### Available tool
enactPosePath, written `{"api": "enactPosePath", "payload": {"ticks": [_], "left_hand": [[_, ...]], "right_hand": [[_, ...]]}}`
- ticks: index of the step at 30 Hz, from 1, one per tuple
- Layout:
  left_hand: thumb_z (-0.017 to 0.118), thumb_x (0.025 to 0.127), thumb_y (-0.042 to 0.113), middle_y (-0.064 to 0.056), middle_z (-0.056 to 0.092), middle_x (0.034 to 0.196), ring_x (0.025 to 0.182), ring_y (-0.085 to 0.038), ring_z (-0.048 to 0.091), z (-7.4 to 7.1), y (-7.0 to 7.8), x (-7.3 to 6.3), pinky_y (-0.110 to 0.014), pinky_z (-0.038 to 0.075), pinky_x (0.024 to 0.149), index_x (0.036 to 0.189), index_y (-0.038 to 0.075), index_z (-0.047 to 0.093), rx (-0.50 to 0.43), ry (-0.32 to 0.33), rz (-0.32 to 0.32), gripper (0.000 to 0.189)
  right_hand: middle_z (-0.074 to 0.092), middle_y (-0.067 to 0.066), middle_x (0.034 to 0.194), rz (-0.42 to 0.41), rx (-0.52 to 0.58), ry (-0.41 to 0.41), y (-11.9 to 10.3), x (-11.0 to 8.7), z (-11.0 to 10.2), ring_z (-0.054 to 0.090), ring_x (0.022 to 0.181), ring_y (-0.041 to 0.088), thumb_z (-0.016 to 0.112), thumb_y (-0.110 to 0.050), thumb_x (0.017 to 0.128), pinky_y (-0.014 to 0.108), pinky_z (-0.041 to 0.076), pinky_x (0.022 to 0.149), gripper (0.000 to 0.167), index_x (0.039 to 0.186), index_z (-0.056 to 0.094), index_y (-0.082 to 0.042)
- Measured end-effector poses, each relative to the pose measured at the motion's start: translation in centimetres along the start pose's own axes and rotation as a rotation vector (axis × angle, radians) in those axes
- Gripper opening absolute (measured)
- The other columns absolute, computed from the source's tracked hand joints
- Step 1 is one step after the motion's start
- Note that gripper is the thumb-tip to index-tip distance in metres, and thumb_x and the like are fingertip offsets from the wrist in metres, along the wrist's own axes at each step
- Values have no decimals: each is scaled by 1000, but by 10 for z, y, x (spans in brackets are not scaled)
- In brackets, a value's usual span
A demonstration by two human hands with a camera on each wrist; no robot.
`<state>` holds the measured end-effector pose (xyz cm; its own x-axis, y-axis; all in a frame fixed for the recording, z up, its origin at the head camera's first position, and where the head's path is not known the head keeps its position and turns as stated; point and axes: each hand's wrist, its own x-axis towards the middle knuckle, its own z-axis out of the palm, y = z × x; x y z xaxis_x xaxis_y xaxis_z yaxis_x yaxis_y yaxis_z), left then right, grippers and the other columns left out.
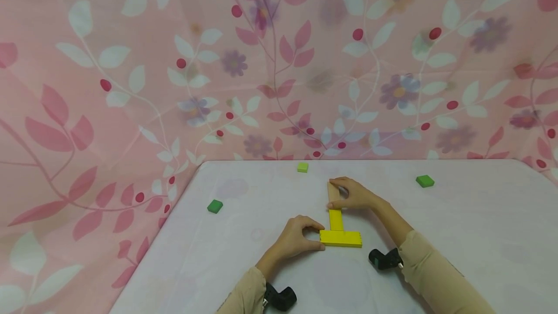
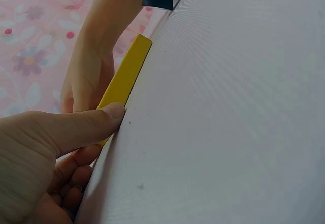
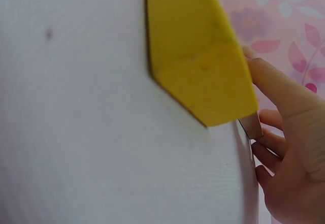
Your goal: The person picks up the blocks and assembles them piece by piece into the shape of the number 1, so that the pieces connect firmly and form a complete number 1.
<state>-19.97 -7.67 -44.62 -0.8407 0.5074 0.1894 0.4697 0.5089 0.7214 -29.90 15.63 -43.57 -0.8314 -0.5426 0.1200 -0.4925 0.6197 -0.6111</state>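
Observation:
A long yellow block (image 1: 341, 238) lies crosswise on the table, and my left hand (image 1: 293, 239) pinches its left end between thumb and fingers. Behind it a smaller yellow block (image 1: 336, 219) points away, forming a T shape with it. My right hand (image 1: 355, 195) pinches a beige block (image 1: 333, 193) by its far and near ends, in line behind the smaller yellow block. In the left wrist view, the left thumb (image 2: 109, 113) presses on the long block's edge. A yellow block face (image 3: 208, 76) fills the upper right wrist view, partly hiding the beige block (image 3: 252, 126).
A light green block (image 1: 302, 167) sits near the table's far edge. Two darker green blocks lie apart, one green block (image 1: 215, 206) at left and another green block (image 1: 425, 181) at far right. Black cameras are strapped at both wrists. A flowered curtain (image 1: 279, 62) hangs behind the table (image 1: 479, 217).

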Motion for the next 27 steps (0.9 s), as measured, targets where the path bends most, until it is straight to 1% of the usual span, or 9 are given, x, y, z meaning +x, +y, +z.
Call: {"api": "enactPosePath", "payload": {"ticks": [3,10,15,18,24,27], "left_hand": [[84,69,18,3,69,94,90,-6,55,0,0,0,-24,43,84,102,8,73,-6,1,3,37],[84,69,19,3,69,94,89,-5,55,-1,1,-1,-23,44,82,102,8,73,-11,-1,4,37],[84,69,19,3,69,94,88,-5,55,-1,1,-1,-22,44,82,102,8,73,-3,1,6,37],[84,69,19,2,69,94,88,-5,55,-1,1,-1,-22,44,82,102,8,73,-2,1,11,37],[83,70,21,2,69,95,88,-5,55,-1,-1,-1,-22,44,81,103,8,72,16,4,33,37],[83,70,21,3,69,96,89,-4,54,-1,-2,-1,-22,44,81,103,9,73,17,3,35,37]], "right_hand": [[45,27,135,5,-10,14,-1,1,2,40,125,42,75,-43,76,58,29,103,84,135,44,7],[43,29,137,29,-33,28,-8,0,5,39,125,43,75,-47,75,57,29,103,94,136,37,13],[42,29,138,26,-50,38,-9,-1,6,37,126,44,74,-46,75,57,29,103,94,137,36,13],[41,28,139,29,-23,38,-8,-2,5,37,128,43,74,-45,76,57,28,104,92,137,37,12],[39,24,143,68,62,27,-2,-8,-1,32,132,41,75,-40,77,55,24,107,86,139,39,5],[39,24,143,60,56,21,3,-10,-3,32,132,42,75,-40,77,56,24,106,84,139,39,5]]}}
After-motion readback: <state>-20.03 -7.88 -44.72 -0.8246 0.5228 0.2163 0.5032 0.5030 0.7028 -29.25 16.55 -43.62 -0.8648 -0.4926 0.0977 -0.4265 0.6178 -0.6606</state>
